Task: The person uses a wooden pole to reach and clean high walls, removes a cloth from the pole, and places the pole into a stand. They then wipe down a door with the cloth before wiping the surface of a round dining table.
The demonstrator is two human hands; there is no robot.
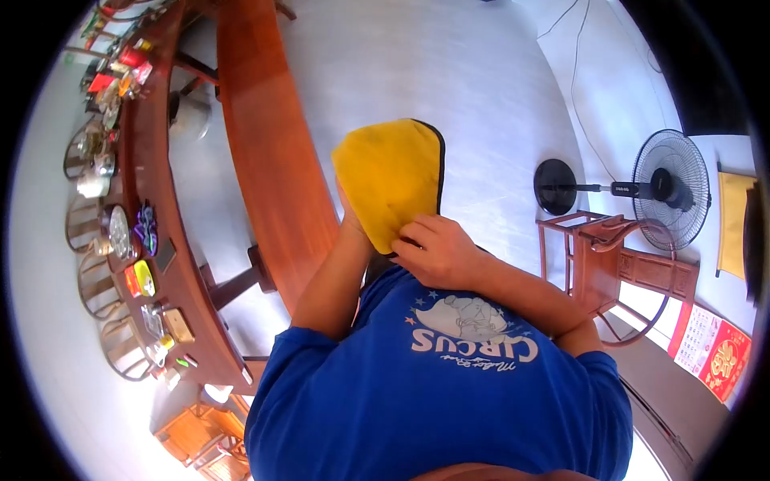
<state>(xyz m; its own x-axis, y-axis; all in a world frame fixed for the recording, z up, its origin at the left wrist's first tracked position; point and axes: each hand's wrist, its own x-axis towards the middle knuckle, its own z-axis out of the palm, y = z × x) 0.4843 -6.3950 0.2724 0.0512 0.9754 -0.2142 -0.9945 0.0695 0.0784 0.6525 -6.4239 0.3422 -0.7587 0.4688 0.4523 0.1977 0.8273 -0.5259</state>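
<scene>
A yellow cloth point(389, 172) with a dark edge is held up in front of my blue shirt. My left hand point(351, 215) supports it from behind on the left side; its fingers are mostly hidden by the cloth. At the lower right edge, the bent fingers of my right hand point(433, 247) grip the cloth near its bottom corner.
A long wooden bench point(269, 136) runs along the left. Beyond it, a wooden table point(180, 289) bears boxes, dishes and small items, with chairs behind. On the right are a standing fan point(670, 188), a wooden chair point(597, 256) and a red calendar point(714, 349).
</scene>
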